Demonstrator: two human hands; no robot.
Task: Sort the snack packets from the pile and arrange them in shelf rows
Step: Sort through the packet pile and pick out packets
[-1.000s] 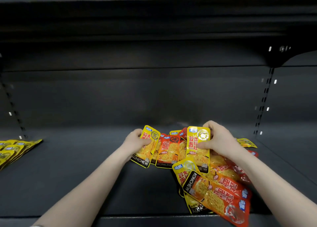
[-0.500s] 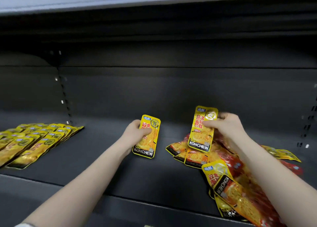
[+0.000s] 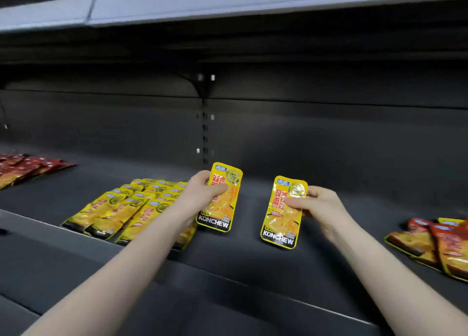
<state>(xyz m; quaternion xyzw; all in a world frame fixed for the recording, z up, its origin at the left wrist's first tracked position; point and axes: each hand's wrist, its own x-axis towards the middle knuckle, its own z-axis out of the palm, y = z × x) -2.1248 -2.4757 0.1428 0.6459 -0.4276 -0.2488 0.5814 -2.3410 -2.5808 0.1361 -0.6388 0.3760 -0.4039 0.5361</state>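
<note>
Over dark shelf (image 3: 253,264), each hand grips a yellow packet.

Yellow packets (image 3: 220,198), seemingly red-lettered, black-banded.

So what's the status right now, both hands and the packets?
Left hand grips a yellow packet; right hand pinches another. Both above shelf. Yellow rows left, pile right. Nothing in the way.
</note>
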